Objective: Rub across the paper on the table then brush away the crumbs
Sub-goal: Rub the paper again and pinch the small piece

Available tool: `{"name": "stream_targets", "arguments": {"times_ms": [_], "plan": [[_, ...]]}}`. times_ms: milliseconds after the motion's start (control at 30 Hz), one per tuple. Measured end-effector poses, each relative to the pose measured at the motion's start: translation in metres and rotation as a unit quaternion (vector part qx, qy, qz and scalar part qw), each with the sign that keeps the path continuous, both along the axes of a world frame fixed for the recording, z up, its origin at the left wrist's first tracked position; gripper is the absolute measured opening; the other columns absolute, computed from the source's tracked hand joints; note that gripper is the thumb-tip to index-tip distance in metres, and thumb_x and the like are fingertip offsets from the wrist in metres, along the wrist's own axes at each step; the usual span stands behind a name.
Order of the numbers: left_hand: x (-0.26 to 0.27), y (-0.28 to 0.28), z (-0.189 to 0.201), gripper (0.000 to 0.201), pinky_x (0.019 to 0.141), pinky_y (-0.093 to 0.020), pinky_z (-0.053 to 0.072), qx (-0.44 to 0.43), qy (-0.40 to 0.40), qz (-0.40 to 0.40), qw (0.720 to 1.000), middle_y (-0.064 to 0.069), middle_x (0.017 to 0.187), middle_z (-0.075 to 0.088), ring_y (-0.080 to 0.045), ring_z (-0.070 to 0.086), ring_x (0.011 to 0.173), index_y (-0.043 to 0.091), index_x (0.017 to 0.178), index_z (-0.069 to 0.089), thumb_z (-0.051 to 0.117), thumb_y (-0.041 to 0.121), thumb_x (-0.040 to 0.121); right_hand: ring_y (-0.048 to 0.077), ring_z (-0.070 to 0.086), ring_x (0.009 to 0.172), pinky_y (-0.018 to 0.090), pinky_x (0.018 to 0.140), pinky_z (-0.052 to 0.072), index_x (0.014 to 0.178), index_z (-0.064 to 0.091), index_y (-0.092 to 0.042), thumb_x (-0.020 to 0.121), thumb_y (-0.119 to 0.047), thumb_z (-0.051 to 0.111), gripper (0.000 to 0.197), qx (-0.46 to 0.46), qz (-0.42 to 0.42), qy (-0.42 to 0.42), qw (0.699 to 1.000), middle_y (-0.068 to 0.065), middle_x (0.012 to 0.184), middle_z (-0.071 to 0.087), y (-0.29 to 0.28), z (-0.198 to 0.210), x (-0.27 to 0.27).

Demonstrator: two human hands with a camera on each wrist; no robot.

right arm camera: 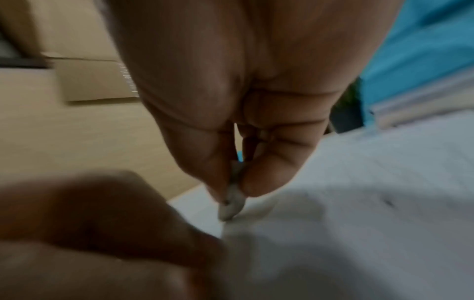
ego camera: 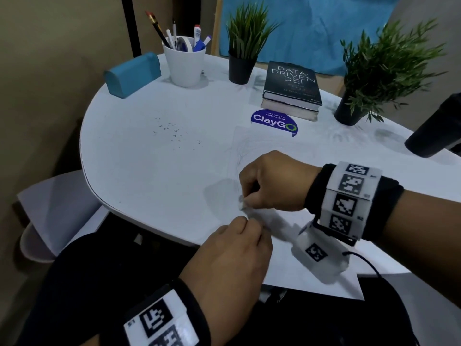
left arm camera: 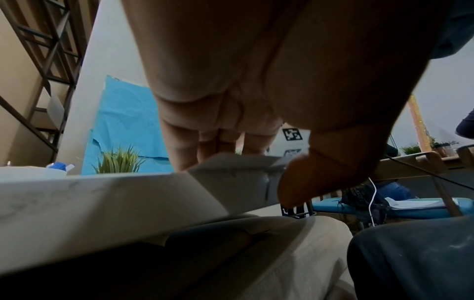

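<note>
White laminate covers the rounded table in the head view, where a person's right hand pinches a small grey-white eraser against the left edge of the paper near the table's front rim. The left hand, fingers curled, grips the paper's near edge just below the eraser. Dark crumbs lie scattered on the bare tabletop, well apart to the left of the sheet. Behind stand one white cup of pens, one teal box, two potted plants, two stacked books and one blue sticker. A dark cylinder juts in from the right.

From the left wrist, the curled fingers and thumb clamp a lifted fold of the sheet at the table's edge, with the person's lap below and one plant behind; the eraser is hidden here.

Blurred by motion, the right wrist view alone shows the grip closely: thumb and forefinger squeeze the eraser, its tip touching the sheet, with the left hand just beside it.
</note>
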State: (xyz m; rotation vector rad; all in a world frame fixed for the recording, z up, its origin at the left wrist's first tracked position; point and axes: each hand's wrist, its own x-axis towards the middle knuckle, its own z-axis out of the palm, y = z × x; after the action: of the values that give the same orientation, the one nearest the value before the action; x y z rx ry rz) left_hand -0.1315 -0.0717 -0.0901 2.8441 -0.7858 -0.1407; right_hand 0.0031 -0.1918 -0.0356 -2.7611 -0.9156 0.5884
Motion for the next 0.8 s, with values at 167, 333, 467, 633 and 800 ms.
{"name": "stream_targets", "arguments": {"times_ms": [167,333,467,633,800], "plan": [[-0.001,-0.004,0.002,0.081,0.078,-0.037,0.049,0.006,-0.004,-0.014,1.0,-0.004,0.105,0.048,-0.023,0.047,0.094,0.009,0.125,0.053,0.002,0.011,0.062,0.01,0.06,0.058,0.028,0.06,0.053,0.069,0.068,-0.015,0.079,-0.02,0.075,0.013,0.016,-0.088,-0.037,0.995,-0.006,0.06,0.063,-0.007,0.001,0.023],[0.0,0.0,0.001,0.065,0.071,-0.035,0.051,0.003,0.017,-0.004,1.0,-0.003,0.098,0.05,-0.021,0.049,0.087,0.009,0.122,0.06,0.024,0.014,0.068,0.01,0.067,0.06,0.027,0.061,0.057,0.073,0.07,-0.02,0.079,-0.026,0.078,0.011,0.05,-0.043,0.029,0.997,-0.004,0.067,0.071,-0.005,0.004,0.006],[-0.001,-0.002,0.001,0.062,0.066,-0.032,0.048,-0.001,0.012,-0.003,1.0,-0.003,0.093,0.05,-0.02,0.048,0.082,0.009,0.117,0.062,0.025,0.014,0.067,0.006,0.062,0.071,0.028,0.068,0.053,0.074,0.067,-0.021,0.081,-0.032,0.077,0.016,0.014,-0.001,-0.015,1.0,-0.009,0.076,0.069,-0.015,-0.002,0.003],[-0.001,-0.001,0.001,0.058,0.065,-0.031,0.047,0.008,0.009,-0.006,1.0,-0.003,0.093,0.05,-0.02,0.047,0.081,0.01,0.115,0.062,0.03,0.019,0.067,0.01,0.059,0.072,0.026,0.069,0.048,0.078,0.071,-0.02,0.081,-0.022,0.068,0.005,0.031,0.07,-0.053,0.996,-0.007,0.078,0.068,-0.012,-0.01,-0.003],[-0.001,-0.002,-0.001,0.069,0.072,-0.036,0.052,-0.003,0.016,0.002,1.0,-0.004,0.101,0.051,-0.022,0.05,0.089,0.009,0.121,0.058,0.019,0.013,0.065,0.016,0.061,0.076,0.03,0.07,0.051,0.077,0.068,-0.02,0.082,-0.025,0.068,0.008,0.0,0.004,-0.106,0.994,-0.007,0.075,0.067,-0.014,-0.01,0.019]]}}
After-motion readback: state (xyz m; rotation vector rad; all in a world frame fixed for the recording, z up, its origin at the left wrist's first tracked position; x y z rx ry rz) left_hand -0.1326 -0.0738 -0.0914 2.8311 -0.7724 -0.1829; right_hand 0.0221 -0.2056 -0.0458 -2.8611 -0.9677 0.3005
